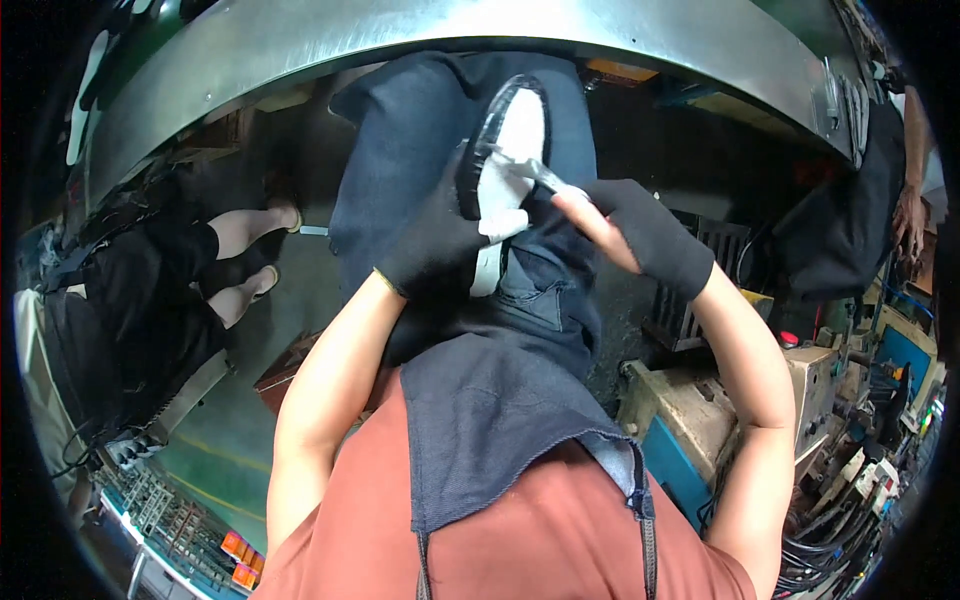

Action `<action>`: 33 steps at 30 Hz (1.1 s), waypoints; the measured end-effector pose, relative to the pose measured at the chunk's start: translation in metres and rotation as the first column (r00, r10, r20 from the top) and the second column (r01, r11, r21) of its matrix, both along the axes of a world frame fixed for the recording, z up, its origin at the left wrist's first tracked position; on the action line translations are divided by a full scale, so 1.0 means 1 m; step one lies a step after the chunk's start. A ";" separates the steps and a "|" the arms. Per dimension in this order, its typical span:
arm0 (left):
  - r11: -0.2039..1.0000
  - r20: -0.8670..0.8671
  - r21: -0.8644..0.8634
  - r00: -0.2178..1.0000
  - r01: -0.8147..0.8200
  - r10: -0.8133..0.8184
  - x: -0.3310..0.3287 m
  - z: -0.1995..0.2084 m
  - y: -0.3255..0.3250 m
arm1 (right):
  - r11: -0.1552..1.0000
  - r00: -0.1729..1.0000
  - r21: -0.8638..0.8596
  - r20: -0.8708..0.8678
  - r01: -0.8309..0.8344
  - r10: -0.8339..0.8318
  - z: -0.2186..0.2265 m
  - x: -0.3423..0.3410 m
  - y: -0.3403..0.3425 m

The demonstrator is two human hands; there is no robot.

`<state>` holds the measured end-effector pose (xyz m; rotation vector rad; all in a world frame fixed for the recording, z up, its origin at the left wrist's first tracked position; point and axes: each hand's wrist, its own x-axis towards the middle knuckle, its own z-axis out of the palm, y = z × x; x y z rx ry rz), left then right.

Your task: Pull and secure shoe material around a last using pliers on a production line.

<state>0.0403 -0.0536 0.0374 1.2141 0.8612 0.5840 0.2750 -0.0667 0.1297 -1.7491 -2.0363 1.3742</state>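
Observation:
A shoe (519, 135) with a white underside and a shiny black edge lies bottom up over my lap, its toe pointing away from me. My left hand (437, 240), in a black fingerless glove, is closed around its left side and heel end. White wrapping (504, 225) shows at the left thumb, and a white strip (487, 270) hangs below it. In my right hand (620, 225), also in a dark glove with bare fingertips, is a slim brush-like tool (545, 176). Its blurred tip touches the white underside; the exact kind is hard to make out.
A curved-looking metal bench edge (440, 30) runs across the far side. At left sits another person in dark clothes (130, 320); at far right another person's hand (909, 225) shows. A worn machine box (690, 405) and cables (830, 540) stand near my right elbow.

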 end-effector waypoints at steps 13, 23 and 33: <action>0.974 -0.113 0.158 0.977 -0.160 0.179 0.004 0.021 -0.004 | 0.957 0.949 0.149 -0.234 0.248 -0.210 0.028 -0.020 -0.027; 0.987 -0.166 0.104 0.976 -0.123 0.139 -0.006 0.013 -0.001 | 0.935 0.917 -0.195 -0.218 0.295 -0.335 -0.003 -0.019 -0.036; 0.885 0.063 -0.421 0.967 -0.200 0.248 -0.029 0.017 0.011 | 0.499 0.533 -0.535 -0.104 0.682 -0.840 -0.095 -0.036 -0.116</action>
